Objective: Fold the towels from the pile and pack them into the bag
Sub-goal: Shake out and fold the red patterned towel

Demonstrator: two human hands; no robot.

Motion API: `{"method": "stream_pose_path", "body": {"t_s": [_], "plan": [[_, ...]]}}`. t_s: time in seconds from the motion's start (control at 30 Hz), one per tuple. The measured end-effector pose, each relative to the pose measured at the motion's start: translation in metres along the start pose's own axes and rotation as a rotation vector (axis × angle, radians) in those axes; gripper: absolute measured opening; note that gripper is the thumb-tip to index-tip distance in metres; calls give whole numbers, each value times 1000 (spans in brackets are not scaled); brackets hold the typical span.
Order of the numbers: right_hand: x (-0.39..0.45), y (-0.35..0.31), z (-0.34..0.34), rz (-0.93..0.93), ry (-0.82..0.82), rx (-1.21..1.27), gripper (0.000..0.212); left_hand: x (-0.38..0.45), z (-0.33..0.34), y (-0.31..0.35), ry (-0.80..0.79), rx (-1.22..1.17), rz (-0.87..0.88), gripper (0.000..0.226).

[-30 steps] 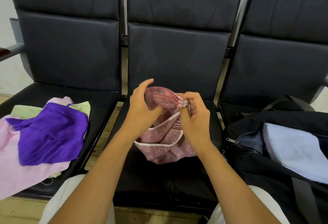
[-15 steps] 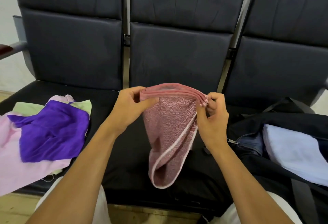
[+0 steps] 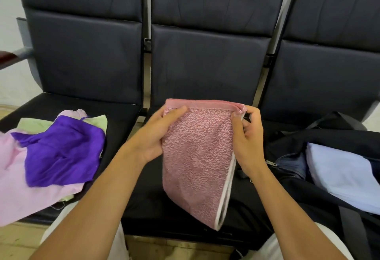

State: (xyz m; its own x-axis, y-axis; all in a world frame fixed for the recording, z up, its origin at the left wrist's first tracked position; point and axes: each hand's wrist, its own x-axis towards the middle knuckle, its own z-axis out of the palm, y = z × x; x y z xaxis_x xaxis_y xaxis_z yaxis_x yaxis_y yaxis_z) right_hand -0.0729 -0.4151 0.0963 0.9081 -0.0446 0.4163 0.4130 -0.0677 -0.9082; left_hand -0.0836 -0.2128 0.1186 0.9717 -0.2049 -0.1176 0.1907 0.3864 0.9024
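Note:
A pink terry towel, folded double, hangs in front of the middle seat. My left hand grips its top left corner, thumb across the front. My right hand pinches its top right corner. The towel's white-edged lower end dangles above the seat. On the left seat lies the pile: a purple towel on top of a light pink towel and a pale green one. An open black bag rests on the right seat, with a folded light blue towel inside.
Three black padded seats stand in a row with metal gaps between them. A wooden armrest juts out at far left. My knees in light trousers are at the bottom edge. The bag's strap runs across its lower right.
The pink towel was bunched between both hands; the hands have moved apart and pulled its top edge straight, so it now hangs flat and wider.

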Motion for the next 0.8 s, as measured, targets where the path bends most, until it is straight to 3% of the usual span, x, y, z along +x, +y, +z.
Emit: {"method": "stream_pose_path", "body": {"t_s": [0.1, 0.27, 0.4, 0.47, 0.63, 0.8], "plan": [[1, -2, -3, 41, 13, 17, 6, 0, 3, -6, -93, -68, -157, 34], [2, -6, -11, 126, 13, 45, 10, 4, -6, 2, -180, 7, -140, 40], [1, -7, -10, 305, -74, 189, 17, 5, -10, 4, -124, -170, -83, 27], [1, -7, -8, 448, -95, 264, 21, 5, -7, 2, -77, -235, -78, 31], [10, -7, -6, 602, -50, 172, 16, -1, -1, -5, -79, -51, -317, 19], [14, 0, -12, 770, 7, 197, 16, -2, -6, -2, -93, -45, -306, 23]]}}
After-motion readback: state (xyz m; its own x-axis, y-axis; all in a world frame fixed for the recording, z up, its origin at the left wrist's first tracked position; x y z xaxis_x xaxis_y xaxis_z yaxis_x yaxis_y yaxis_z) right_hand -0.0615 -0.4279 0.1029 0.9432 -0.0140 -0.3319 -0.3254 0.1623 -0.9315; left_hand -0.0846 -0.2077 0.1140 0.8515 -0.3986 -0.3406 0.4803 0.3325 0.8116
